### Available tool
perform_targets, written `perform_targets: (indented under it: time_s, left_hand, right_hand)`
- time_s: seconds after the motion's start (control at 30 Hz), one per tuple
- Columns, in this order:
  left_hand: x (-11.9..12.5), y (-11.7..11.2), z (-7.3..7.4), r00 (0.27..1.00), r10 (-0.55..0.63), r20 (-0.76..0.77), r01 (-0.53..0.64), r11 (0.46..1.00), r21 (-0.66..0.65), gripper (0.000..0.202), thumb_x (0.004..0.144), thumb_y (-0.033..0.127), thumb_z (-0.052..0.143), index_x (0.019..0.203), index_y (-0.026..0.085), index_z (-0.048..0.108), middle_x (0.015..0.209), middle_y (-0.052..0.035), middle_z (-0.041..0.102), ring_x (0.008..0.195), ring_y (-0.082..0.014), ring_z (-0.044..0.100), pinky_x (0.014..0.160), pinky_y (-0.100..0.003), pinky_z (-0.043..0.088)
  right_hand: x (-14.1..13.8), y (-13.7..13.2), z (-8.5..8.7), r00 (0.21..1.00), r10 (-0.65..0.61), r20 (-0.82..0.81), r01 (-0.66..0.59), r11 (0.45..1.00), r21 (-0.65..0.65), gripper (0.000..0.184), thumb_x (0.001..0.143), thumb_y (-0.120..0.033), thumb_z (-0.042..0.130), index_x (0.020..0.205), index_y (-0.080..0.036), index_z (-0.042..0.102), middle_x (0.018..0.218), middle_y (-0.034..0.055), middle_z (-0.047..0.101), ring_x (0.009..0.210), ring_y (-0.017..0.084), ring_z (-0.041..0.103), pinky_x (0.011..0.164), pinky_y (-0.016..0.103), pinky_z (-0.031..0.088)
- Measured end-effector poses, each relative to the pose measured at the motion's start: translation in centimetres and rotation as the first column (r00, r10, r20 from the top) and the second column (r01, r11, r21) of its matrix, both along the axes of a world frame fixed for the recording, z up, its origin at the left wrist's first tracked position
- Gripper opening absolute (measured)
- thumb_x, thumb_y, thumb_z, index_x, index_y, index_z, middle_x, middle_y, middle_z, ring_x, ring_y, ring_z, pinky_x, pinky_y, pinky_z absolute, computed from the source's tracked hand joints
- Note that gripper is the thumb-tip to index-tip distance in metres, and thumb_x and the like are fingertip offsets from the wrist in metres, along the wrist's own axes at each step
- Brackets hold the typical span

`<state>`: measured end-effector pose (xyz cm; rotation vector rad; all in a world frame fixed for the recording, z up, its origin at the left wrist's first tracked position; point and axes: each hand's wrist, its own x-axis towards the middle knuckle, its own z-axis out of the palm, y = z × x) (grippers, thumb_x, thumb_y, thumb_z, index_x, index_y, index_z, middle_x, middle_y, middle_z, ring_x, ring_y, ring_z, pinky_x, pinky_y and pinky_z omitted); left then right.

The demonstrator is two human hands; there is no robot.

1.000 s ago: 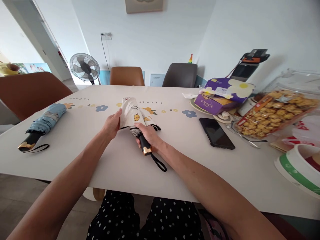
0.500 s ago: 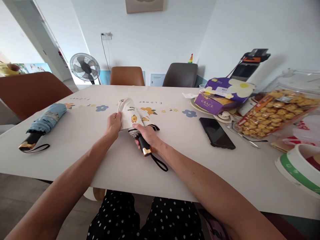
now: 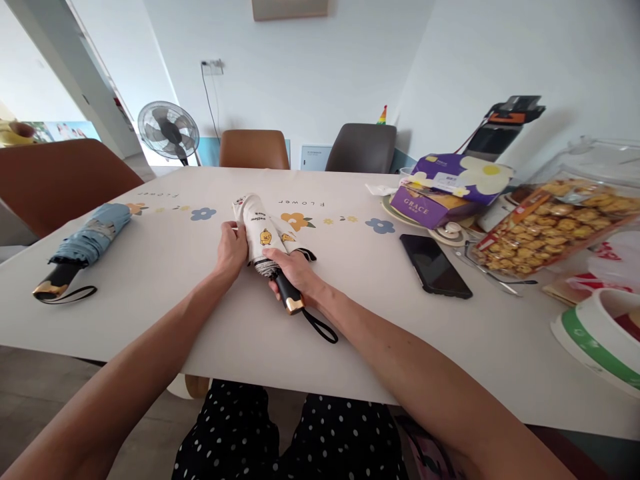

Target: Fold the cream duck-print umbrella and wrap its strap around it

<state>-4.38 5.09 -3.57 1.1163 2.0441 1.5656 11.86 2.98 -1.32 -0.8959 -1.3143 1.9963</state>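
Note:
A white folding umbrella [image 3: 257, 223] with yellow duck prints lies over the middle of the table, its black, gold-tipped handle [image 3: 289, 293] pointing toward me. Its fabric is partly wrapped round, and a loose fold with a black edge sticks out on the right. My right hand [image 3: 295, 272] is closed round the umbrella just above the handle, thumb on the fabric. At the umbrella's left side, my left hand [image 3: 233, 250] presses against the cloth with bent fingers; its fingertips are partly hidden. Further left lies a blue folded umbrella [image 3: 93, 237] with a black strap.
On the right are a black phone [image 3: 435, 265], glasses [image 3: 493, 272], a purple box [image 3: 417, 208], a clear snack jar [image 3: 555, 223] and a white-green round container [image 3: 597, 340]. Chairs and a fan [image 3: 169, 131] stand beyond the white table [image 3: 150, 320].
The flap my left hand held out to the left now lies wrapped closer round the white umbrella. My left hand has shifted slightly right; the right hand keeps its grip.

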Motion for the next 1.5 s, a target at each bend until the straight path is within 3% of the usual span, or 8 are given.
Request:
perform_targets:
  time_s: [0.07,0.23,0.43,0.67,0.83,0.97,1.17,1.5]
  left_hand:
    - [-0.3,-0.2,0.1,0.999,0.008,-0.050,-0.007,1.000,0.010,0.019,0.080,0.036,0.049,0.093,0.023,0.042,0.080,-0.0017,0.053,0.067,-0.0163,0.050,0.061,-0.027,0.036]
    - [-0.8,-0.6,0.5,0.966,0.092,-0.243,-0.087,0.996,0.032,0.014,0.072,0.027,0.055,0.081,0.022,0.046,0.085,-0.0018,0.052,0.073,-0.0150,0.048,0.063,-0.026,0.036]
    - [-0.1,-0.7,0.7,0.993,-0.116,0.000,0.116,0.993,-0.011,0.013,0.068,0.020,0.048,0.078,0.018,0.057,0.068,-0.0023,0.057,0.054,-0.0147,0.049,0.051,-0.027,0.039]
    - [1.3,-1.1,1.3,0.965,-0.238,0.105,0.238,0.971,0.020,0.014,0.065,0.017,0.044,0.057,0.016,0.055,0.052,0.0007,0.048,0.049,-0.0107,0.042,0.046,-0.022,0.036]
    - [1.6,-1.2,1.8,0.871,-0.313,0.379,0.318,0.947,0.049,0.014,0.068,0.018,0.048,0.054,0.016,0.051,0.052,0.0010,0.048,0.050,-0.0096,0.044,0.049,-0.021,0.039]
    - [1.9,-1.4,2.2,0.737,-0.370,0.565,0.384,0.918,0.099,0.025,0.077,0.037,0.053,0.075,0.014,0.061,0.071,-0.0068,0.063,0.067,-0.0166,0.059,0.060,-0.026,0.048]
    - [2.5,-1.9,2.4,0.600,-0.498,0.626,0.522,0.837,0.165,0.035,0.073,0.042,0.063,0.091,0.011,0.063,0.088,-0.0130,0.068,0.084,-0.0244,0.064,0.073,-0.033,0.052]
    - [2.4,-1.7,2.3,0.532,-0.446,0.720,0.476,0.861,0.182,0.034,0.073,0.034,0.065,0.098,0.012,0.062,0.088,-0.0121,0.069,0.086,-0.0265,0.064,0.077,-0.037,0.054]
  right_hand:
    - [0.0,0.0,0.0,1.000,0.002,0.004,-0.002,1.000,0.002,0.027,0.078,-0.039,0.061,0.076,-0.014,0.050,0.048,-0.0016,0.050,0.035,0.011,0.048,0.027,0.022,0.042]
    - [0.1,0.0,-0.1,1.000,0.003,-0.001,-0.003,1.000,0.008,0.028,0.076,-0.039,0.063,0.078,-0.014,0.051,0.052,-0.0012,0.051,0.037,0.012,0.050,0.028,0.023,0.043]
    - [0.0,0.0,-0.1,1.000,-0.005,-0.019,0.005,1.000,0.001,0.028,0.076,-0.038,0.063,0.078,-0.013,0.052,0.052,-0.0010,0.051,0.036,0.011,0.049,0.027,0.022,0.042]
    - [0.0,0.2,-0.3,0.999,-0.043,-0.034,0.043,0.999,0.007,0.027,0.076,-0.038,0.063,0.079,-0.014,0.051,0.053,-0.0024,0.050,0.037,0.011,0.050,0.027,0.022,0.042]
    - [0.0,0.4,-0.4,0.998,-0.062,-0.012,0.062,0.998,0.019,0.027,0.076,-0.039,0.063,0.077,-0.015,0.050,0.052,-0.0021,0.051,0.036,0.011,0.050,0.028,0.021,0.042]
    - [-0.1,0.3,-0.3,0.997,-0.072,0.013,0.072,0.997,0.022,0.026,0.077,-0.039,0.061,0.077,-0.015,0.050,0.051,-0.0021,0.050,0.036,0.012,0.051,0.029,0.022,0.042]
    - [-0.2,-0.1,-0.3,0.997,-0.042,0.063,0.038,0.997,0.063,0.027,0.075,-0.039,0.064,0.079,-0.016,0.051,0.049,-0.0017,0.051,0.036,0.014,0.051,0.028,0.024,0.043]
    - [-0.4,-0.5,-0.5,0.997,-0.023,0.074,0.014,0.992,0.123,0.025,0.076,-0.038,0.064,0.078,-0.016,0.052,0.049,-0.0014,0.052,0.036,0.013,0.053,0.031,0.022,0.043]
